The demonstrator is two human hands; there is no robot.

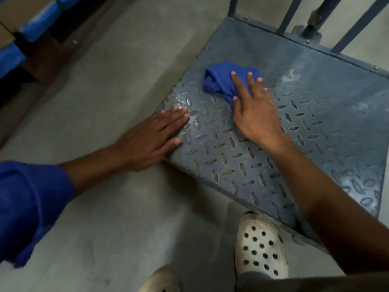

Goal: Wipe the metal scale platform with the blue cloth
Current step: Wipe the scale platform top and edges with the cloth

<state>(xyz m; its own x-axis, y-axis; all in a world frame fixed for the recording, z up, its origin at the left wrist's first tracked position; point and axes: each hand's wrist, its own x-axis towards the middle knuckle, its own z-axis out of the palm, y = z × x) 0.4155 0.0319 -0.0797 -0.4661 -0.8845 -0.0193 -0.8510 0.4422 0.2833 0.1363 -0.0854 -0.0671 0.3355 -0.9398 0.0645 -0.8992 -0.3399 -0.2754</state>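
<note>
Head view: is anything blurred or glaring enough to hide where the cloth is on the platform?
Head view: cloth is clear under the right hand; left hand fingertips slightly smeared at the platform edge; top-left corner blurred; light dim and even, only a pale sheen at the platform's far right, no hard glare.

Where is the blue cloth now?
In the head view, the cloth lies on the platform, near its left corner, pressed under the right hand; the left hand rests on the left edge.
</note>
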